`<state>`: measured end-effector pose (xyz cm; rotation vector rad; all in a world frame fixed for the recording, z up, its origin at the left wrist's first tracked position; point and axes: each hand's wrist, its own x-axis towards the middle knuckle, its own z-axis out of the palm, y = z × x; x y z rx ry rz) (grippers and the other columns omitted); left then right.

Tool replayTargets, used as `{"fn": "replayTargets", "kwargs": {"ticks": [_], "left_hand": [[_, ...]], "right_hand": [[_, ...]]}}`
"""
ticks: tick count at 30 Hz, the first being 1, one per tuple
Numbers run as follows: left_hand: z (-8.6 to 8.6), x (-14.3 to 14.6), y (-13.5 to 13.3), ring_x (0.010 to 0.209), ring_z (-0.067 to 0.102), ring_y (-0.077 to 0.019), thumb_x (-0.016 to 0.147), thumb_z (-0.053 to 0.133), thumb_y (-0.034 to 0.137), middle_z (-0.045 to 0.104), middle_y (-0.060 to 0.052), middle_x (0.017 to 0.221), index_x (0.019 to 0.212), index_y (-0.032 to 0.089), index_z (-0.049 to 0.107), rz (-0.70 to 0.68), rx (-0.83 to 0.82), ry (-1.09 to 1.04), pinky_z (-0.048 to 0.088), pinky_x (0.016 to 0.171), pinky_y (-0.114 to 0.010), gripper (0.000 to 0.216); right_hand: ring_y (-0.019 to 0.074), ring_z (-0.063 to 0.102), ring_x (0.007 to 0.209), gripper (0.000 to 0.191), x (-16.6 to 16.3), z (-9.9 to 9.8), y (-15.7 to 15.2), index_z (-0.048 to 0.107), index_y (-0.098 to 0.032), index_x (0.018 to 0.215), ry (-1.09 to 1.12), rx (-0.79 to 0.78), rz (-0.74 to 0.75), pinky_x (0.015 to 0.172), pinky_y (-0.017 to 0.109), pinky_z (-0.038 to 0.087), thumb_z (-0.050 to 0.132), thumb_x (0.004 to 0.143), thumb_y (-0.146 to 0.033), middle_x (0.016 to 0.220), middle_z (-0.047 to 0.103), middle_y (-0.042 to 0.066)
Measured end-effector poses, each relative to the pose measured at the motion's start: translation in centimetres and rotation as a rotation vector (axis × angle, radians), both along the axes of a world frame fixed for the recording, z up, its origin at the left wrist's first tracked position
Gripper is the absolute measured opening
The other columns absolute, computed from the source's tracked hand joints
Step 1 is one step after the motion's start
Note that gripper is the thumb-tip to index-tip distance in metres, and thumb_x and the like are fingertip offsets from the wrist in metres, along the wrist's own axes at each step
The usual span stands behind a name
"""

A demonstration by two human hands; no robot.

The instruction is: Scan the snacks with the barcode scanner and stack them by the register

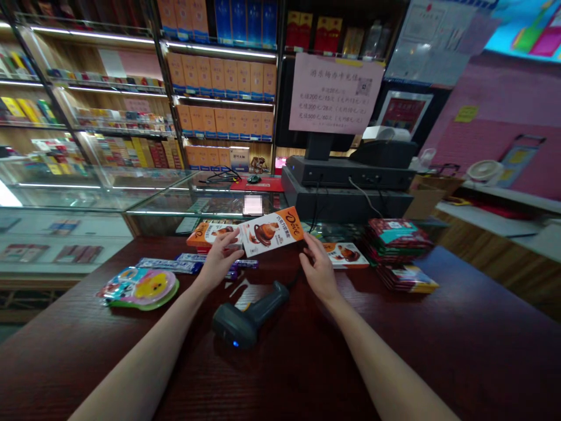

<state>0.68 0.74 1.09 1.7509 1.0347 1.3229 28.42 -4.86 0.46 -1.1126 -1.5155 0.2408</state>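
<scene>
My left hand pinches the left end of an orange-and-white chocolate box and holds it above the dark red counter. My right hand is at the box's right lower corner, fingers curled near it; whether it touches I cannot tell. A dark barcode scanner with a blue light lies on the counter right below the box, between my forearms. A second orange box lies behind my left hand, and another one lies to the right of my right hand.
A stack of dark red packets and a flat packet sit at the right. Blue candy sticks and a colourful round toy pack lie at the left. A cash register with a pink notice stands behind, beside glass display cases.
</scene>
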Motion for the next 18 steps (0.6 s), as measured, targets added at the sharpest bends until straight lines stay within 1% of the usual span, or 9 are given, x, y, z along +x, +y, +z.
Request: {"fn": "replayTargets", "kwargs": {"ticks": [3,6,8,11,15,18], "left_hand": [[0.2,0.6,-0.3,0.129,0.052,-0.0262,0.081,0.070,0.034,0.044,-0.006,0.136,0.146,0.032,0.048,-0.034,-0.014,0.002,0.049,0.108,-0.045,0.068],[0.4,1.2,-0.5,0.137,0.043,-0.0269,0.081,0.069,0.033,0.038,-0.006,0.142,0.151,0.034,0.040,-0.066,-0.019,0.040,0.043,0.113,-0.045,0.076],[0.7,1.5,-0.7,0.139,0.040,-0.0273,0.081,0.069,0.033,0.035,-0.006,0.146,0.153,0.035,0.035,-0.092,-0.032,0.089,0.039,0.116,-0.046,0.080],[1.4,1.9,-1.0,0.142,0.037,-0.0294,0.082,0.069,0.035,0.031,-0.008,0.151,0.155,0.036,0.029,-0.148,-0.067,0.157,0.038,0.116,-0.049,0.084],[3.0,2.9,-1.2,0.143,0.037,-0.0316,0.080,0.071,0.039,0.035,-0.010,0.151,0.156,0.036,0.027,-0.221,-0.104,0.217,0.039,0.114,-0.050,0.088],[4.1,3.9,-1.1,0.141,0.038,-0.0333,0.077,0.074,0.038,0.041,-0.011,0.146,0.156,0.033,0.031,-0.237,-0.108,0.246,0.041,0.112,-0.051,0.090]], "right_hand": [[0.0241,0.050,0.134,0.055,0.2,0.0,0.3,0.053,-0.027,0.144,0.027,-0.019,-0.024,0.105,0.042,0.051,0.051,0.089,-0.021,0.147,0.051,0.010],[0.0246,0.052,0.133,0.055,0.6,0.4,0.3,0.055,-0.024,0.143,0.063,-0.052,-0.052,0.106,0.044,0.050,0.051,0.088,-0.023,0.147,0.052,0.011],[0.0246,0.052,0.132,0.054,1.0,0.9,0.0,0.055,-0.022,0.142,0.044,-0.055,-0.087,0.110,0.045,0.046,0.051,0.088,-0.023,0.145,0.055,0.011],[0.0239,0.052,0.132,0.056,1.8,1.8,-0.8,0.052,-0.023,0.145,-0.040,-0.036,-0.134,0.114,0.047,0.041,0.051,0.088,-0.022,0.143,0.058,0.010],[0.0241,0.048,0.137,0.055,2.8,2.3,-1.9,0.051,-0.023,0.145,-0.196,0.027,-0.184,0.117,0.048,0.037,0.049,0.090,-0.020,0.146,0.056,0.010],[0.0261,0.043,0.141,0.056,3.5,2.0,-2.6,0.051,-0.023,0.145,-0.312,0.025,-0.258,0.117,0.052,0.035,0.049,0.089,-0.019,0.148,0.053,0.010]]}}
